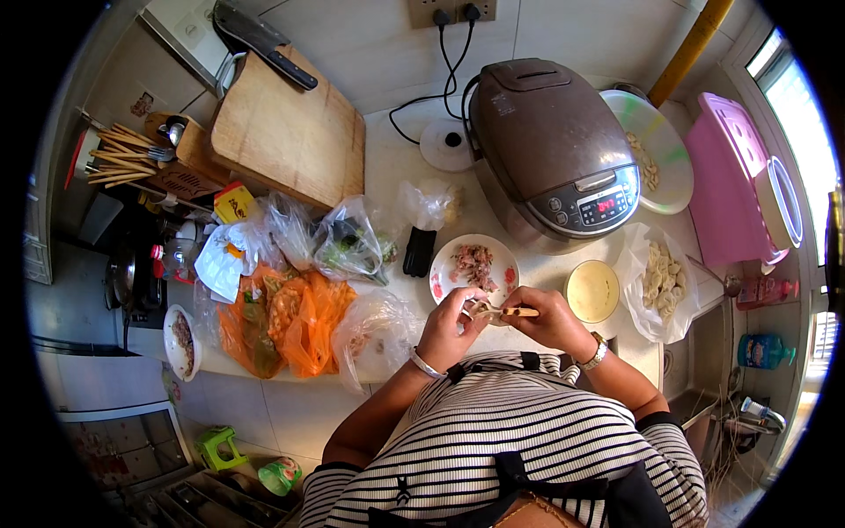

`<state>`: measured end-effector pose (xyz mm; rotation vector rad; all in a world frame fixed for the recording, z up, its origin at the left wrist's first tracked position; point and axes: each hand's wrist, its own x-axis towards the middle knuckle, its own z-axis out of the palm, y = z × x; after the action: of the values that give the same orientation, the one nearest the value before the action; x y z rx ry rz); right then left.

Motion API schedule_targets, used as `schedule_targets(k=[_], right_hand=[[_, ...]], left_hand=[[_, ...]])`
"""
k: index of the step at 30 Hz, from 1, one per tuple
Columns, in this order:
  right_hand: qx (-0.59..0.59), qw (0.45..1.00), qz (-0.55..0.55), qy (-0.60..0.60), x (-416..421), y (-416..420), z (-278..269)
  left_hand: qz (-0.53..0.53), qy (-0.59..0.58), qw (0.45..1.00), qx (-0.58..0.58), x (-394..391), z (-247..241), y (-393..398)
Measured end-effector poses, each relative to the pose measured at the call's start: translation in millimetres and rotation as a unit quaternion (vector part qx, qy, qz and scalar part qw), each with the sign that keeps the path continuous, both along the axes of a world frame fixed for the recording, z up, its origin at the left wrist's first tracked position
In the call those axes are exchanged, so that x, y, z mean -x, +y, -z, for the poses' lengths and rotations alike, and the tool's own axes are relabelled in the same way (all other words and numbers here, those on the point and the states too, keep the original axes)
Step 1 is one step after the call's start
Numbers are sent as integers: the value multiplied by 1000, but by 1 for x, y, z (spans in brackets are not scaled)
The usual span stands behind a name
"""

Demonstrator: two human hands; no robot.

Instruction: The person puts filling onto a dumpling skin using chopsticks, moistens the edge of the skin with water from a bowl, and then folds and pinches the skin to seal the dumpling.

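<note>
Above the near rim of a white floral plate point(441, 267), my left hand point(450, 333) pinches a thin dough wrapper point(480, 309) between thumb and fingers. My right hand point(553, 321) grips a pair of wooden chopsticks point(521, 311), their tips at the wrapper. Whether filling lies in the wrapper is hard to see behind the fingers. Raw minced meat point(473, 263) is heaped on the plate. To the right stands a round bowl point(592, 290) of pale yellowish content. Beyond it, folded dumplings point(662, 280) lie on a white plastic bag point(635, 254).
A brown electric cooker point(548, 132) stands behind the plate. Orange plastic bags point(310, 323) and clear bags point(376, 330) crowd the left counter. A cleaver point(264, 46) rests on an upright wooden cutting board point(290, 125). The sink point(696, 356) is at right, beside a pink container point(723, 191).
</note>
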<state>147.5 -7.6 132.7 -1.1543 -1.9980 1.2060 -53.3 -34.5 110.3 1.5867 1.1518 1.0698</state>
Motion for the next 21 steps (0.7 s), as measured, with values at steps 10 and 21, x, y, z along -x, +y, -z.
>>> schedule_targets(k=[10, 21], right_hand=[[0, 1000, 9, 13, 5, -3, 0], [2, 1000, 17, 9, 0, -7, 2]], left_hand=[[-16, 88, 978, -189, -3, 3, -1], [-16, 13, 998, -54, 0, 6, -5]])
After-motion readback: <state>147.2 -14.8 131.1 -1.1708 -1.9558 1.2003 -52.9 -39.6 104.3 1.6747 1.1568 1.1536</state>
